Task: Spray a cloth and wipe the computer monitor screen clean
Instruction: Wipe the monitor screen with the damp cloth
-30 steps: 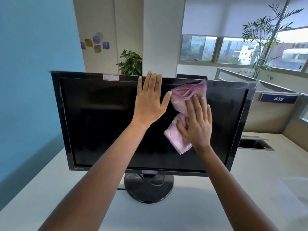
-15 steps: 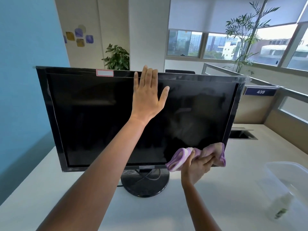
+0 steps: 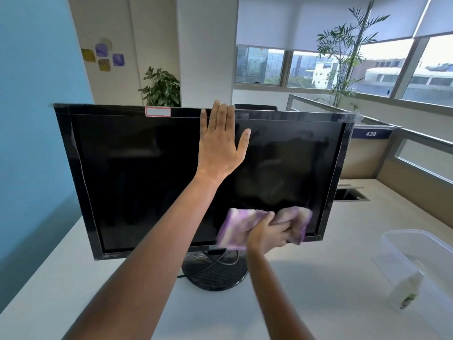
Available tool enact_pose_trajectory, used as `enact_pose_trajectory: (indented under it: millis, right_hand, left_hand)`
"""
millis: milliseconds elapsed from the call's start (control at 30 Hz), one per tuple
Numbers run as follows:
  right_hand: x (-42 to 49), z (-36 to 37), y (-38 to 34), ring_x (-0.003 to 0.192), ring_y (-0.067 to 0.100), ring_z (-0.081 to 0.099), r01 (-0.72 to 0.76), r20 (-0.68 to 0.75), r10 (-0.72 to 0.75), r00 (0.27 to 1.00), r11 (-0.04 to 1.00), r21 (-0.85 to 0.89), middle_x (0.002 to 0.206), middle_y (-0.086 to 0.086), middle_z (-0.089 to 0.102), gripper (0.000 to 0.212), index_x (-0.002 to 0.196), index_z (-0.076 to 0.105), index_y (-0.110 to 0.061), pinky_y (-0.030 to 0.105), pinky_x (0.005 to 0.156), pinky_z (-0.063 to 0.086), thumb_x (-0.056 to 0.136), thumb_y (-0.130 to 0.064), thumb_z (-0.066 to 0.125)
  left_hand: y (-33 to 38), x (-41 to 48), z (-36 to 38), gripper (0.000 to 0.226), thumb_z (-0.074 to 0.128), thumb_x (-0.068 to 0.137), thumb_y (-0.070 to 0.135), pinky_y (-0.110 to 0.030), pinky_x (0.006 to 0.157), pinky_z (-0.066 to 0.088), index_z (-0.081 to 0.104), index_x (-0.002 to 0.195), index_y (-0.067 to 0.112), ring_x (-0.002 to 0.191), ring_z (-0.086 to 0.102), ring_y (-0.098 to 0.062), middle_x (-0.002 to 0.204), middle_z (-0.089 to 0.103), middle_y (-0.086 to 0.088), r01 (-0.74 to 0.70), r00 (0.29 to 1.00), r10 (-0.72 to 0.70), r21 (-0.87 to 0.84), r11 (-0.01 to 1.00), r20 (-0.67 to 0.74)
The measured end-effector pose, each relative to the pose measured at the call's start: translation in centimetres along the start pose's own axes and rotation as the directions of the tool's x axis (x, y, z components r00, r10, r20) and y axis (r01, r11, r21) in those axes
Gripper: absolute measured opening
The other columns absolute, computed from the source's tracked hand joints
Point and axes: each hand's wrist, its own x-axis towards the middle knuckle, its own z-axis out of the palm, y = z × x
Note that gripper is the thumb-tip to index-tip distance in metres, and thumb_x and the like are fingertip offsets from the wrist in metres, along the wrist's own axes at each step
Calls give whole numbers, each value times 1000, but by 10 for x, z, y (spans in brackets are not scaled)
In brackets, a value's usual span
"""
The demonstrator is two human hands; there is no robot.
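A black computer monitor (image 3: 137, 177) stands on a round base on the white desk, its screen dark. My left hand (image 3: 220, 143) lies flat and open against the upper middle of the screen, fingertips over the top bezel. My right hand (image 3: 268, 235) grips a crumpled purple and white cloth (image 3: 235, 227) and presses it on the lower right part of the screen, just above the bottom bezel. A small spray bottle (image 3: 408, 294) with a green label sits at the far right, beside or inside a clear bin.
A clear plastic bin (image 3: 421, 251) sits on the white desk (image 3: 73, 278) at the right. A cable loops at the monitor base (image 3: 215, 273). A blue wall is on the left, low partitions and a desk cutout (image 3: 350, 195) behind on the right.
My right hand swept the cloth from the upper middle of the screen down to its lower right edge, then shifted slightly back onto the lower screen. My left hand stayed flat on the screen.
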Motion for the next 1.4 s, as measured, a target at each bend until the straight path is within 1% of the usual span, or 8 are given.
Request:
enact_pose_trajectory:
  millis: [267, 600, 833, 967, 1100, 1200, 1300, 1400]
  right_hand:
    - [-92, 21, 38, 139, 37, 7, 373, 425, -283, 860, 916, -146, 152, 29, 3, 84, 144, 1, 4, 40, 114, 11, 82, -50, 19]
    - [63, -18, 12, 130, 43, 24, -5, -70, -6, 998, 988, -156, 152, 21, 15, 59, 146, 10, -5, 49, 108, 24, 98, -35, 24]
    - [31, -9, 13, 144, 29, 2, -4, 13, 6, 1000, 987, -160, 157, 13, -4, 56, 148, 0, -10, 49, 113, 18, 100, -31, 20]
    - [0, 13, -22, 145, 27, -3, 253, 76, -244, 967, 956, -147, 157, 16, -6, 55, 147, -1, -10, 47, 116, 14, 100, -29, 20]
    - [-60, 45, -38, 143, 23, -14, 613, 240, -574, 783, 778, -136, 153, 7, -15, 55, 140, -11, -22, 49, 117, -3, 94, -36, 16]
    - [-88, 52, -21, 141, 31, 6, 887, 437, -772, 461, 419, -195, 153, 13, 16, 55, 146, 16, -18, 61, 112, 4, 93, -32, 23]
    - [-66, 45, -13, 136, 24, 28, 957, 524, -830, 192, 41, -286, 143, 4, 44, 46, 135, 45, -22, 62, 109, 17, 92, -36, 33]
    - [-23, 30, -24, 135, 17, 29, 923, 576, -813, 86, -153, -353, 146, -4, 31, 53, 140, 28, -25, 62, 107, 22, 91, -44, 34]
  left_hand:
    - [-10, 1, -4, 62, 24, 97, 43, -41, 118, -2, 16, 145, 4, 145, 12, -27, 154, 22, -16, -54, 999, 54, 24, 998, 10]
    - [-13, 1, -7, 63, 24, 97, 43, -40, 119, -2, 15, 145, 4, 145, 12, -27, 154, 21, -16, -97, 995, 96, 18, 995, 34]
    - [-16, 2, -8, 62, 25, 97, 42, -39, 119, -1, 17, 145, 3, 144, 16, -28, 153, 24, -16, -111, 993, 110, 5, 994, 29]
    - [-17, 5, -10, 60, 26, 97, 40, -39, 119, 2, 21, 143, 2, 142, 21, -28, 151, 28, -17, -110, 993, 111, -18, 994, 38]
    - [-18, 7, -11, 54, 26, 97, 33, -38, 119, 5, 26, 141, 2, 138, 26, -28, 147, 34, -17, -123, 992, 123, -17, 992, 24]
    - [-20, 8, -14, 50, 24, 98, 29, -37, 118, 10, 29, 140, 2, 135, 31, -28, 144, 38, -16, -134, 991, 134, -12, 991, 18]
    - [-20, 9, -17, 48, 25, 98, 27, -37, 117, 13, 32, 138, 2, 132, 34, -28, 141, 41, -16, -146, 989, 146, -22, 989, 18]
    - [-20, 10, -18, 49, 25, 98, 28, -37, 117, 13, 31, 139, 2, 133, 34, -28, 142, 41, -16, -152, 988, 153, -29, 988, 29]
